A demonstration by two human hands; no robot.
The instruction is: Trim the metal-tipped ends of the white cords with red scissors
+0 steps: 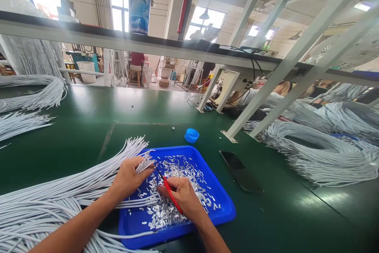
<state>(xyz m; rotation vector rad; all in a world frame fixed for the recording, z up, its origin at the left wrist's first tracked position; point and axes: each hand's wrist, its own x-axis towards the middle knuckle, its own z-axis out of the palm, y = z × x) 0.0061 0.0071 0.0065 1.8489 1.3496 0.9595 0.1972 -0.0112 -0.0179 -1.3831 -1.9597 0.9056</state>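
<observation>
My left hand (130, 176) is closed round a small bunch of white cables (145, 163) over the left part of a blue tray (227, 211). My right hand (183, 195) grips red-handled pliers (171, 194), whose dark jaws point up and left to the cable ends by my left fingertips. Whether the jaws touch a cable I cannot make out. Lots of short silvery metal pieces (166, 213) lie heaped and scattered in the tray under both hands. A long bundle of white cables (74, 182) runs in from the left beneath my left forearm, some ends reaching over the tray.
Beyond the tray on the green table (89, 105) sits a blue cap (192, 135). A black phone (239, 171) lies to the right. Coiled cables (319, 146) lie at the right and more cables (38, 91) at the far left. Pale metal posts (254, 99) hold a shelf with a blue can (140, 2).
</observation>
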